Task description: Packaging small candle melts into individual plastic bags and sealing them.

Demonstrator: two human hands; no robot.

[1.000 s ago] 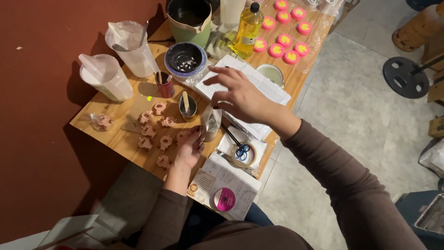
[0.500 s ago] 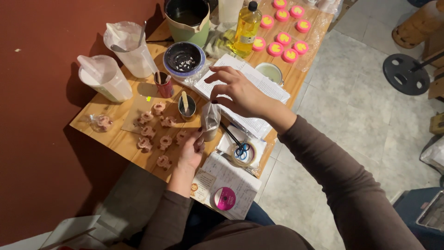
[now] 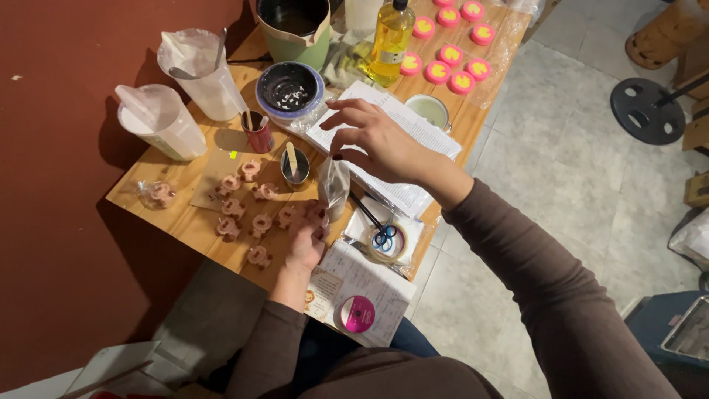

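Note:
My right hand (image 3: 380,144) pinches the top of a small clear plastic bag (image 3: 334,185), which hangs upright above the wooden table (image 3: 185,222). Just below and left of the bag, the fingers of my left hand (image 3: 305,245) close on a small pink moulded piece (image 3: 317,215). Several more pink pieces (image 3: 260,223) lie on the table to the left of that hand, some of them on a piece of cardboard (image 3: 214,177).
A small tin with a wooden stick (image 3: 296,165), a red cup (image 3: 258,134), a dark bowl (image 3: 289,87), two plastic jugs (image 3: 159,124), a green pot (image 3: 295,29) and an oil bottle (image 3: 390,38) stand behind. Papers (image 3: 402,125), scissors with tape (image 3: 384,241) and a pink ribbon spool (image 3: 357,314) lie right.
My right hand came down from over the papers and took the bag by its top. My left hand shifted slightly right onto a pink piece beside the bag.

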